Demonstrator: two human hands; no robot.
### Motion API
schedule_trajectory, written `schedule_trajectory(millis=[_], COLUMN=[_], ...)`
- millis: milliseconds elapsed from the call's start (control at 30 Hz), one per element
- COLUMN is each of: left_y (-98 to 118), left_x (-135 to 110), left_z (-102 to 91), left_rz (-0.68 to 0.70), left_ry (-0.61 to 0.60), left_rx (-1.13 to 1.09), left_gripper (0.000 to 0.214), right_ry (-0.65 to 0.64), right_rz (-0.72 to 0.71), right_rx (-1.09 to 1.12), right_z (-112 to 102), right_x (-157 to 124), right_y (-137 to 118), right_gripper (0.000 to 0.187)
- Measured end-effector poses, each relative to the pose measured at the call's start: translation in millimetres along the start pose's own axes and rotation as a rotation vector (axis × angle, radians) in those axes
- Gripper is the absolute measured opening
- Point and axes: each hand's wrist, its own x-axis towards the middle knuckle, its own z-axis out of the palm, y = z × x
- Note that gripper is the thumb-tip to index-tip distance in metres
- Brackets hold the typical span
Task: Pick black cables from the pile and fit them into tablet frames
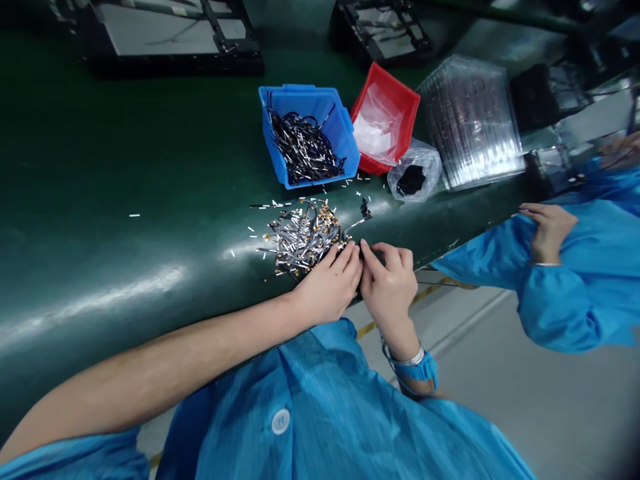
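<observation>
Silver-and-black flat cable heap [300, 237], gold-tipped, on green counter [125, 267].
My left hand [327, 287] and right hand [389, 288], fingers clamped together on black cable ends [361, 251].

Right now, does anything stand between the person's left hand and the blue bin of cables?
Yes: the loose pile of flat cables on the green bench lies between the left hand and the blue bin, touching the hand.

1. We find room for a hand to pass over the green bench [100, 200] left of the cable heap [303, 237], with one white scrap [134, 215] lying there.
2. We note the blue bin [310, 133], red bin [385, 117] and plastic bag [414, 173] standing behind the heap, obstructing any reach straight back.
3. We record a co-worker's hand [547, 230] just off the bench edge, obstructing the right side.
</observation>
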Motion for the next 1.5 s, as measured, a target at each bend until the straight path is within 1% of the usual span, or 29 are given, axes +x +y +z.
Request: schedule_trajectory(millis=[67, 133, 200, 300, 433, 500, 600, 667, 767, 867, 933, 1033, 1067, 1100, 1133, 1200, 1233, 1267, 1300, 1333, 1400, 1433, 1500], left_y=[0.0, -0.1, -0.2, -0.4, -0.5, -1.0, -3.1, -5.7, -10.6, -15.9, -20.1, -28.4, -31.8, -35.2, -38.7, -45.1, -47.8, -50.2, -52.2, -54.0, -57.1, -58.5, -61.0], left_x=[0.4, 0.6, 0.4, -0.6, -1.7, -2.0, -2.9, -4.2, -5.8, -4.9, -2.7, 0.7, 1.1, 0.9, -0.2, -5.2, -9.2, -14.0, -19.2, -24.7, -35.2, -39.9, -47.4], left_z=[-1.1, -2.2, -2.8, -2.1, 0.4, 0.9, 0.0, -0.9, -1.1, -3.4, -10.6, -31.0, -38.9, -46.5, -53.4, -64.2, -68.1, -71.1, -73.5, -75.4, -78.7, -80.3, -83.9], left_rz=[-0.001, -0.005, -0.007, -0.005, -0.006, -0.013, -0.013, 0.0, -0.043, -0.155, -0.185, -0.172, -0.177, -0.191, -0.221, -0.322, -0.381, -0.439, -0.489, -0.527, -0.563, -0.564, -0.55], left_ry=[-0.011, -0.015, -0.014, -0.006, 0.011, 0.02, 0.054, 0.125, 0.287, 0.418, 0.49, 0.595, 0.599, 0.57, 0.508, 0.34, 0.283, 0.264, 0.285, 0.335, 0.455, 0.499, 0.555], left_rx=[-0.007, -0.009, -0.006, 0.006, 0.0, -0.017, -0.057, -0.111, -0.239, -0.4, -0.466, -0.436, -0.407, -0.385, -0.384, -0.467, -0.549, -0.653, -0.768, -0.886, -1.092, -1.165, -1.228], left_gripper=[0.06, 0.058, 0.055, 0.053, 0.054, 0.055, 0.053, 0.05, 0.041, 0.031, 0.029, 0.035, 0.039, 0.041, 0.039, 0.023, 0.019, 0.021, 0.024, 0.025, 0.025, 0.026, 0.027], right_ry=[-0.061, -0.097, -0.061, 0.067, 0.153, 0.166, 0.119, 0.081, 0.107, 0.139, 0.095, -0.027, -0.057, -0.074, -0.078, -0.057, -0.032, 0.013, 0.08, 0.162, 0.322, 0.359, 0.375], right_rz=[0.011, -0.003, -0.004, 0.059, 0.135, 0.185, 0.262, 0.299, 0.301, 0.235, 0.16, -0.01, -0.07, -0.121, -0.161, -0.217, -0.235, -0.243, -0.241, -0.236, -0.234, -0.258, -0.322], right_rx=[-0.041, -0.047, -0.007, 0.12, 0.302, 0.38, 0.507, 0.559, 0.511, 0.397, 0.357, 0.395, 0.422, 0.446, 0.464, 0.488, 0.494, 0.493, 0.486, 0.481, 0.481, 0.495, 0.526], right_z=[-5.1, -8.4, -7.9, 0.9, 16.3, 20.4, 19.8, 13.6, -6.8, -36.6, -54.6, -70.3, -72.4, -73.3, -73.3, -71.5, -70.0, -68.3, -66.2, -63.7, -57.7, -54.3, -47.7], right_x=[3.8, 9.9, 16.1, 21.0, 17.4, 14.9, 16.4, 22.1, 36.1, 51.9, 61.8, 76.5, 81.6, 86.8, 91.7, 100.2, 103.1, 104.9, 105.5, 104.9, 101.8, 100.1, 98.6], right_y=[-1.7, 1.8, 9.1, 18.4, 16.2, 12.4, 13.2, 21.4, 42.6, 60.6, 63.7, 54.8, 49.6, 43.7, 37.3, 22.7, 14.2, 4.7, -5.6, -16.5, -38.4, -48.5, -64.8], right_gripper=[0.034, 0.031, 0.026, 0.02, 0.013, 0.012, 0.009, 0.009, 0.009, 0.006, 0.006, 0.007, 0.008, 0.008, 0.009, 0.011, 0.01, 0.009, 0.009, 0.012, 0.017, 0.018, 0.017])
